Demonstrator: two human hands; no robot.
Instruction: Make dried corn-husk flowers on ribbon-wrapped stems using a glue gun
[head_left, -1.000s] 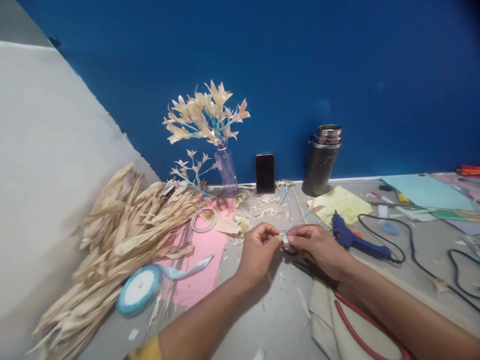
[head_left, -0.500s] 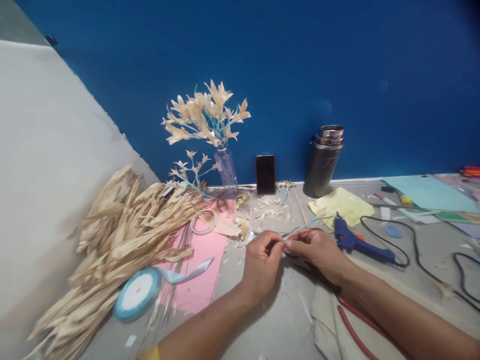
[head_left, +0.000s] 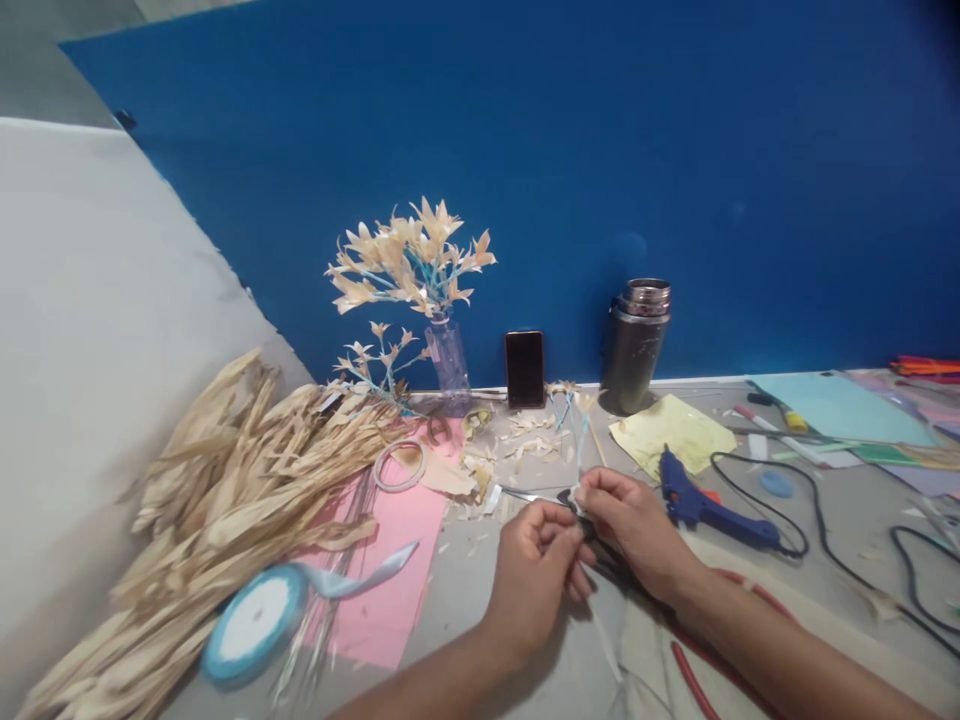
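My right hand (head_left: 626, 520) pinches a thin craft flower stem (head_left: 581, 448) wrapped in light blue, which stands nearly upright with a small pale flower (head_left: 583, 403) on top. Close below it, my left hand (head_left: 536, 565) has thumb and forefinger pressed together; what they grip is hidden. Under the hands lie scissors (head_left: 521, 493), their dark handles partly covered. A blue hot glue gun (head_left: 712, 515) rests right of my right hand. Red-handled pliers (head_left: 697, 680) lie under my right forearm, on a pale cloth.
Dry corn husks (head_left: 247, 480) pile up at left, beside a blue ribbon spool (head_left: 255, 625) and pink paper (head_left: 382, 605). Behind stand a clear bottle (head_left: 448, 365) of husk flowers, a phone (head_left: 524, 370) and a dark flask (head_left: 636, 345). A black cord (head_left: 832, 525) crosses the right side.
The stem has swung from slanting right to nearly upright. My left hand has dropped slightly below my right, and its fingers have shifted. The whole view has tilted up a little.
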